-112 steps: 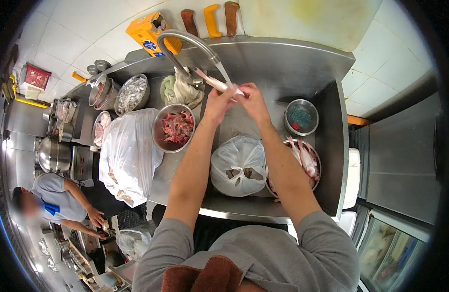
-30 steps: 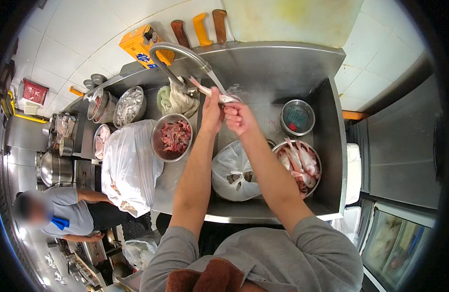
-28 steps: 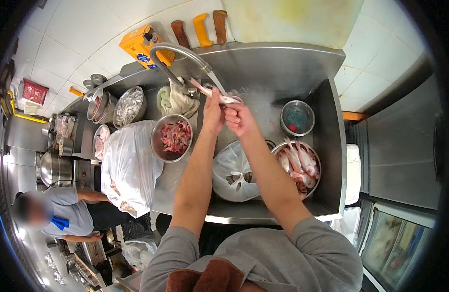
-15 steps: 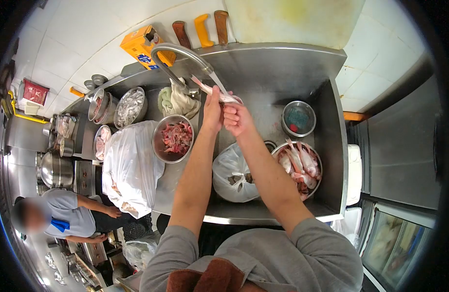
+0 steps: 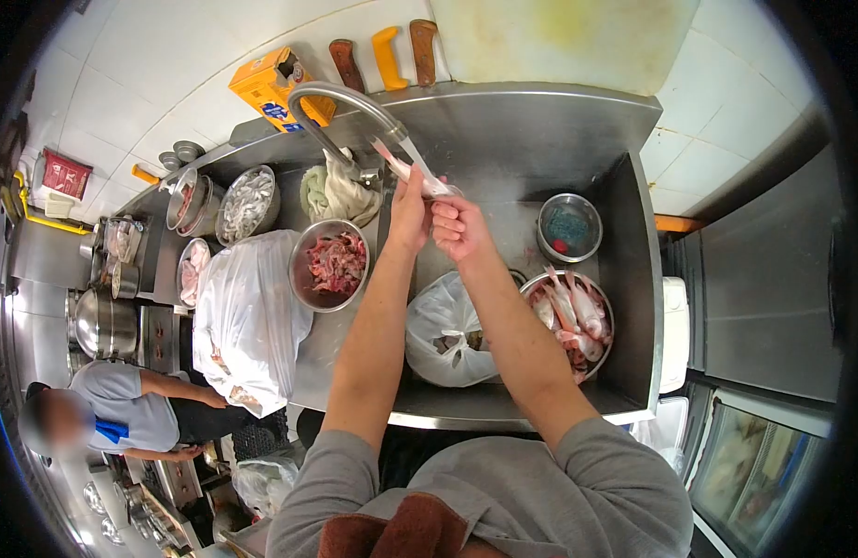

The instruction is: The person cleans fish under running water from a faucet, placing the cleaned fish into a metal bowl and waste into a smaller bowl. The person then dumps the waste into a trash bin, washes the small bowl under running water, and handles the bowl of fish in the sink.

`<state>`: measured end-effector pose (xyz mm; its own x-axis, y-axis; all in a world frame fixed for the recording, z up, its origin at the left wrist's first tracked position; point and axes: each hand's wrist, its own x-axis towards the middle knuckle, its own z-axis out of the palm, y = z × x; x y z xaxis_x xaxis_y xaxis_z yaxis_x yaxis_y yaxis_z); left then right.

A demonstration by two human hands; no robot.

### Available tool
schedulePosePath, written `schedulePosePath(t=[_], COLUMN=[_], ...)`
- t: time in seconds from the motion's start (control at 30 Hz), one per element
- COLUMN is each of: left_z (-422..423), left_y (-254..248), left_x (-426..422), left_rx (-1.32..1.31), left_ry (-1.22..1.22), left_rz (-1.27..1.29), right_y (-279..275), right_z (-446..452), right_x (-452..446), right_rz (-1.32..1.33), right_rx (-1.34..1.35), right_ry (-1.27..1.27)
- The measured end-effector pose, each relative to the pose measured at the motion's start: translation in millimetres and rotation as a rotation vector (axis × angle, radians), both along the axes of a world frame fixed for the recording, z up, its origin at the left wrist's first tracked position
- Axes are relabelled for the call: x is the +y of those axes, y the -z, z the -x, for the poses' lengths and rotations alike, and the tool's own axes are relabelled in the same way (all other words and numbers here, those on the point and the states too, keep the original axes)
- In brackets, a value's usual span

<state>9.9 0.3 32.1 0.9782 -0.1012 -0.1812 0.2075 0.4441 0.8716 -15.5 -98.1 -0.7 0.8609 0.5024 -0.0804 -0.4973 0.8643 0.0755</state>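
- Beneath the running tap (image 5: 378, 110), the left hand (image 5: 410, 219) is closed round a pale pink fish (image 5: 400, 168), the tail poking out past the thumb.
- The right hand (image 5: 461, 231) holds the other end, its fingers (image 5: 445, 226) curled in; their exact grip is hidden.
- Water falls onto the fish above the sink (image 5: 503, 209), so I judge this one to be partway through a rinse.
- Near the right forearm, a white plastic bag (image 5: 440, 321) sits in the sink, and beside it a bowl of pink fish (image 5: 589, 307); whether those are done or left to do, I cannot tell.
- Left of the sink, on the bench (image 5: 328, 333), a steel bowl of red scraps (image 5: 336, 263) suggests some cutting is done.
- Farther off stands a co-worker (image 5: 122, 391).
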Motion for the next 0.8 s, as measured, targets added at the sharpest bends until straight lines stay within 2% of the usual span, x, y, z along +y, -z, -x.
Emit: schedulePosePath(t=[0.07, 0.13, 0.23, 0.27, 0.33, 0.47, 0.63, 0.8], left_z=[1, 1, 0, -1, -2, -5, -9, -13], left_y=[-2, -1, -2, -3, -4, -4, 0, 3], left_x=[-1, -2, -2, -1, 2, 3, 2, 8], left_rx=[0.011, 0.02, -0.006, -0.006, -0.018, -0.027, 0.042, 0.035], left_ry=[-0.025, -0.028, -0.045, -0.047, 0.005, 0.015, -0.03, -0.034], left_rz=[-0.027, -0.023, -0.035, -0.037, -0.002, 0.004, -0.087, -0.042], right_y=[-6, -16, -14, -11, -5, -9, -7, -7], right_z=[3, 8, 4, 2, -2, 2, 2, 0], right_x=[1, 3, 5, 5, 4, 6, 8, 10], right_rz=[-0.005, 0.19, 0.345, 0.344, 0.169, 0.291, 0.122, 0.062], right_rx=[-0.015, -0.034, -0.021, -0.021, -0.056, -0.053, 0.027, 0.065], right_ry=[-0.008, 0.097, 0.07, 0.068, 0.02, 0.054, 0.062, 0.047])
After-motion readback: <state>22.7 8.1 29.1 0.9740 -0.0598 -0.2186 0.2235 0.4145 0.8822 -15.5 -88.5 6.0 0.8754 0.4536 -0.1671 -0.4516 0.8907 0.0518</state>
